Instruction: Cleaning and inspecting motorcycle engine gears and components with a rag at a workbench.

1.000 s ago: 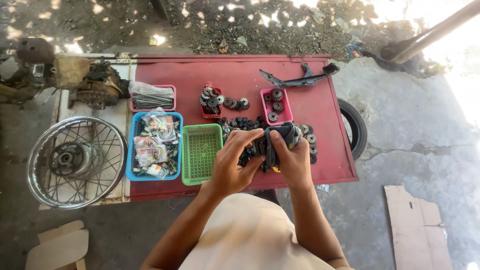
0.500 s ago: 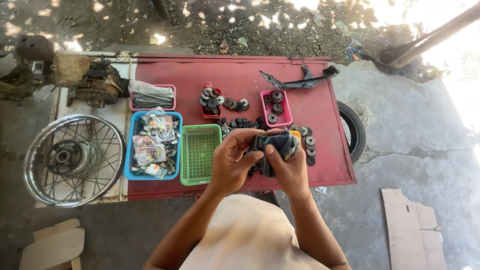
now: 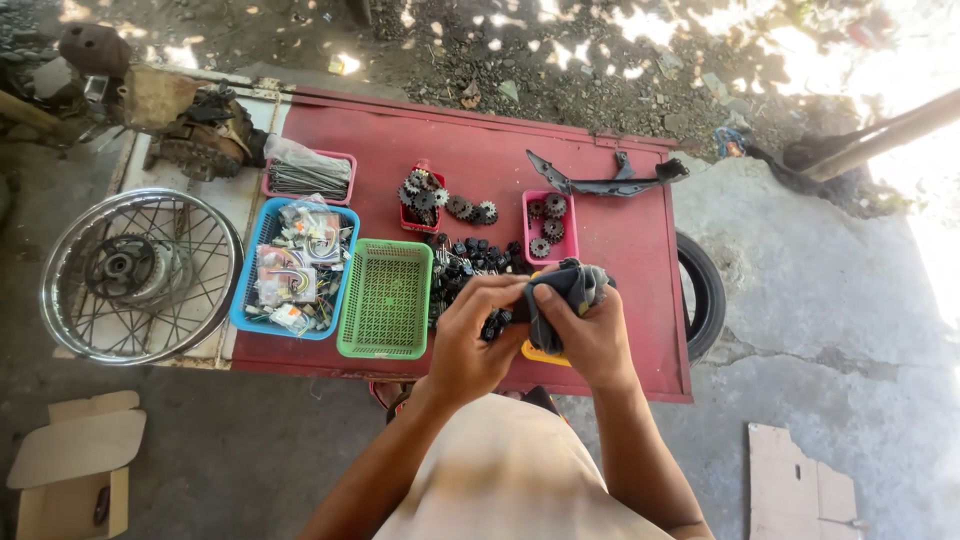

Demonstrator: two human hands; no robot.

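Above the red table [image 3: 620,215] — both hands [image 3: 530,335] tight around a crumpled dark-grey cloth [image 3: 570,290], bunched and folded.

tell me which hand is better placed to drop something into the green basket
Left, probably. The left hand sits beside the green basket, while the right hand is farther from it and wrapped around the dark cloth that both hands grip.

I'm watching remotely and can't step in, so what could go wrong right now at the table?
1. Both the left hand and right hand hold the grey rag above the loose black parts; an elbow or rag tail might scatter them.
2. The yellow tray sits near the red table's front edge and could be nudged off.
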